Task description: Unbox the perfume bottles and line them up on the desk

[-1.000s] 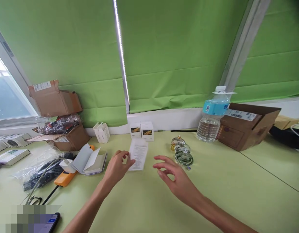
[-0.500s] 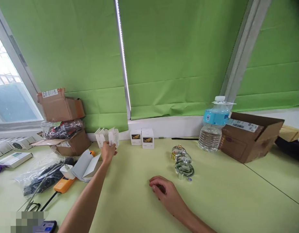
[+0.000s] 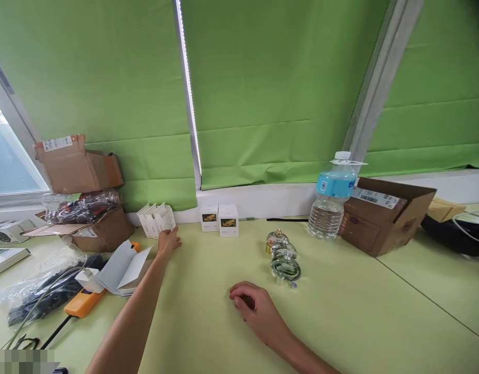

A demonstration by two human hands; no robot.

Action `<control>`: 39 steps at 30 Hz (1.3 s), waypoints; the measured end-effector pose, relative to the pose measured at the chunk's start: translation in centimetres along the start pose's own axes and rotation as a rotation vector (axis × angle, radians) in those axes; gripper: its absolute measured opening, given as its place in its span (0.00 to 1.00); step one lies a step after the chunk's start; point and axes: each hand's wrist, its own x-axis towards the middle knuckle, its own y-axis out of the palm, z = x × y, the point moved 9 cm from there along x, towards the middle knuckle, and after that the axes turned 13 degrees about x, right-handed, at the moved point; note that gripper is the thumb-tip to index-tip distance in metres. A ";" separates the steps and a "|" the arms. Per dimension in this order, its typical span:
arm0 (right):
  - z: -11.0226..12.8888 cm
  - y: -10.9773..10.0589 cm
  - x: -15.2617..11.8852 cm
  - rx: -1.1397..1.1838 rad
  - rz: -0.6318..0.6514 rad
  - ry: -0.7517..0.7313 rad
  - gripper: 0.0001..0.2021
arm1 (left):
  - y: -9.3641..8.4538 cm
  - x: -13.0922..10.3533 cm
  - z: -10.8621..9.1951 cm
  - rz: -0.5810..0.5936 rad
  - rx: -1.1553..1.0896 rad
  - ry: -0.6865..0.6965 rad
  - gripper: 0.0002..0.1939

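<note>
My left hand (image 3: pixel 168 242) is closed at the lower right edge of an open-topped white box (image 3: pixel 165 218) at the back left. That box leans against another white box (image 3: pixel 149 223) with raised flaps. Low in the middle, my right hand (image 3: pixel 255 306) rests on the table, its fingers loosely curved, thumb a little apart, nothing visible in it. Two closed white boxes with dark pictures, one (image 3: pixel 209 218) and another (image 3: pixel 228 221), stand side by side near the wall. Right of them is a row of shiny glass items (image 3: pixel 285 257), with a small purple piece (image 3: pixel 293 285) beside it.
On the right stand a large water bottle (image 3: pixel 328 205) and an open cardboard box (image 3: pixel 383 218). Stacked cartons (image 3: pixel 79 171), an orange power strip (image 3: pixel 84 303), a bagged dark item (image 3: pixel 44 301) and an open white box (image 3: pixel 124 267) lie left of my left arm.
The white box at my left hand has moved left against its neighbour, closing the gap between them. The whole view has shifted slightly; my right hand stays in the same pose.
</note>
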 end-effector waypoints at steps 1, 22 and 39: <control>0.0 0.0 0.0 -0.001 -0.005 -0.006 0.11 | 0.2 0.0 -0.1 0.010 0.021 0.017 0.18; -0.8 -0.3 0.1 -0.076 -0.071 -0.051 0.13 | 12.2 -11.7 -13.2 -0.164 0.679 1.118 0.30; -1.2 -1.7 -0.3 0.221 -0.214 0.064 0.13 | 8.2 -21.5 -10.4 -0.122 0.709 1.254 0.10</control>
